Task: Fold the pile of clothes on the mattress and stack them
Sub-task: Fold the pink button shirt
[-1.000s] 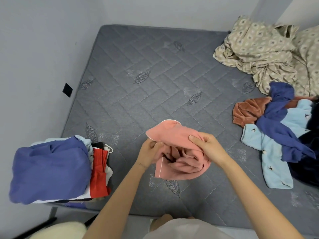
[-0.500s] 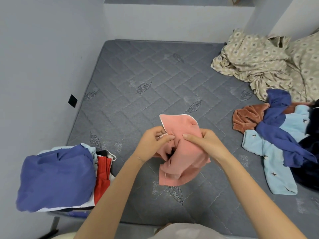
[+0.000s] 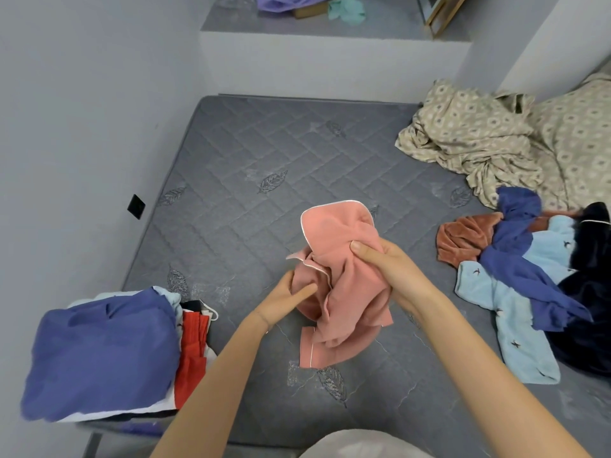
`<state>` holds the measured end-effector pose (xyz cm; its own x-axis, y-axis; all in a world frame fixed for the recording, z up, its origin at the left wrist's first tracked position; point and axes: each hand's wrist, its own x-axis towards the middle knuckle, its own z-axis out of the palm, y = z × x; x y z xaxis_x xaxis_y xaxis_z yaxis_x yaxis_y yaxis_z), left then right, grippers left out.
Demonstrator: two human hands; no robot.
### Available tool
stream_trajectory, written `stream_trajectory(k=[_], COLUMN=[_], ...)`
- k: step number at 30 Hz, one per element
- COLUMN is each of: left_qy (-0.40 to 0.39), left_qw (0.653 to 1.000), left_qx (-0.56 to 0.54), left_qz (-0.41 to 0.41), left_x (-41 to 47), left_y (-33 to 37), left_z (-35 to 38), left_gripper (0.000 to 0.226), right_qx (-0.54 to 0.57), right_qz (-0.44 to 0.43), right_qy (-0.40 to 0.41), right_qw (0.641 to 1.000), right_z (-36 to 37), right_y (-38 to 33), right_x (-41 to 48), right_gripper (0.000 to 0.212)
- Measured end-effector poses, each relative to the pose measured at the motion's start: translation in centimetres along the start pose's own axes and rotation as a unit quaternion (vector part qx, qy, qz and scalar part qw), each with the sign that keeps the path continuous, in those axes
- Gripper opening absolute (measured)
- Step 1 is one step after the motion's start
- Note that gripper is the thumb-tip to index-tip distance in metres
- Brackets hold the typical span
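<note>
Right hand [image 3: 385,264] and left hand [image 3: 283,302] both grip the bunched pink top [image 3: 347,302] above the mattress [image 3: 231,193]: soft, light, floppy, probably best taken by its white-piped edge.

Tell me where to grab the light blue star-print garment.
Probably grip the light blue star-print garment at its free near end, from the left; the crumpled dark blue cloth drapes over its far half, and that end lies uncovered.
</note>
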<state>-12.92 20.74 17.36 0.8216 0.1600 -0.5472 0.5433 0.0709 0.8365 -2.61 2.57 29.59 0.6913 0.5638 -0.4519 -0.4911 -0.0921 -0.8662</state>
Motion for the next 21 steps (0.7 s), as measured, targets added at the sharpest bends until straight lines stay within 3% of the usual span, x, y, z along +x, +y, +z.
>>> stream_trajectory(k=[3, 6, 10, 12, 15, 19, 21], left_qy=[-0.018, -0.019, 0.008, -0.006, -0.026, -0.004, -0.001], left_qw=[1.000, 0.999, 0.994, 0.990, 0.983, 0.974, 0.971], left_qx=[-0.009, -0.018, -0.087, -0.123, -0.164, -0.178, -0.163], left_qz=[0.015, 0.025, 0.060, 0.070, 0.078, 0.138, 0.173], left_x=[0.6, 0.7, 0.2, 0.0, -0.4, -1.6, -2.2], left_y=[0.5, 0.7, 1.3, 2.3, 4.0, 6.6, 8.1], left_z=[0.0, -0.4, -1.1, -1.3, -1.3, -1.4, -1.7], left_gripper=[0.046, 0.032, 0.056, 0.069, 0.057, 0.080, 0.077], right_qx=[0.039, 0.032, -0.067, -0.098, -0.115, -0.168, -0.182], right_qz=[0.002, -0.014, -0.045, -0.061, -0.080, -0.121, -0.126], right_qy=[0.013, 0.079, 0.161, 0.181, 0.211, 0.240, 0.253], right_qw=[0.999, 0.996, 0.984, 0.977, 0.967, 0.948, 0.942], right_z=[-1.0, -2.9, -4.8, -5.1, -5.6, -6.3, -6.5], right_y=[-0.4, -0.3, -0.3, -0.5, -1.0, -1.3, -1.6], right_x=[-0.2, -0.2, -0.5, -0.7, -1.5, -3.7, -4.8], right_gripper=[0.032, 0.028, 0.005, 0.009, 0.007, 0.018, 0.024])
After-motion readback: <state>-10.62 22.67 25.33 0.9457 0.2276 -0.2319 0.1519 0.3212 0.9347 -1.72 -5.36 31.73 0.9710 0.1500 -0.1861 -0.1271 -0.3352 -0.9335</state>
